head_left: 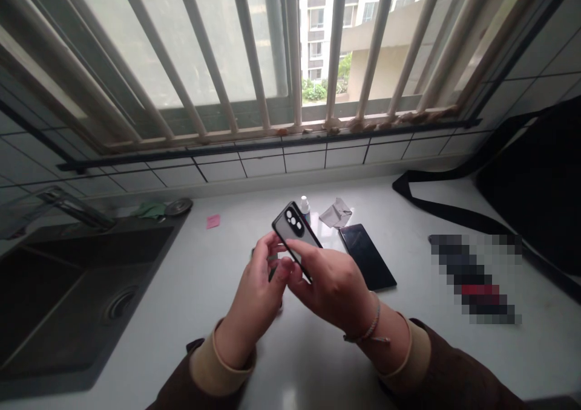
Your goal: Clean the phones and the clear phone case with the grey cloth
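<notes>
A phone case (303, 236) with a black frame, a see-through back and camera cutouts is held up above the white counter, tilted. My right hand (336, 283) is closed on its lower right part, with a braided bracelet at the wrist. At the lower left edge of the case, my left hand (258, 283) has its fingers curled round it, partly hidden behind it. Close behind the case stands a small white-capped bottle (305, 204). A dark, flat phone-like slab (368, 257) lies right of the hands, below a creased grey cloth or wrapper (336, 213).
Left is a dark sink (154, 265) with a faucet (75, 210), a green cloth (151, 210) and a metal strainer (178, 207). A pink slip (213, 221) lies on the counter. Right are a black bag (535, 174) with its strap and a blurred-out object (476, 280). A barred window is behind.
</notes>
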Available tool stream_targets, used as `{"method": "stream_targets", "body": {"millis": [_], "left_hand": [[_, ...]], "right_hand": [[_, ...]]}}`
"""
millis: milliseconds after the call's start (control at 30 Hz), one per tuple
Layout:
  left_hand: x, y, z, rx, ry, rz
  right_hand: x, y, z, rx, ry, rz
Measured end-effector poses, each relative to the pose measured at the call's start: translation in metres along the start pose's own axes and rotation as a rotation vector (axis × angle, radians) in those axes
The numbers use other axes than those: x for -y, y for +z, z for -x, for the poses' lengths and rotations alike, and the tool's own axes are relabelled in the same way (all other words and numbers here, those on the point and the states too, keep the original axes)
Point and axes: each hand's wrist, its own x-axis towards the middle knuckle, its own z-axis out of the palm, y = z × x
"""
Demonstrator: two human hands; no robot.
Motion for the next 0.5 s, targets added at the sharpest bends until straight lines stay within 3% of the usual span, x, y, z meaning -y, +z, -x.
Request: {"method": "stream_targets", "body": {"millis": [100,300,400,500], "left_hand": [[-0.001,0.003,0.002,-0.003,0.013,0.274],[-0.003,0.005,0.002,-0.057,-0.039,0.560],[-0.005,0.004,-0.002,-0.194,-0.096,0.651],[-0.005,0.004,-0.006,-0.253,-0.176,0.738]], "right_hand": [[0.003,0.000,-0.001,-0.004,-0.156,-0.193],[0.002,0.002,-0.001,0.033,-0.186,-0.376],[-0.004,0.002,-0.001,0.055,-0.094,-0.293],[-0.013,0.002,-0.003,0.098,0.155,-0.019]]}}
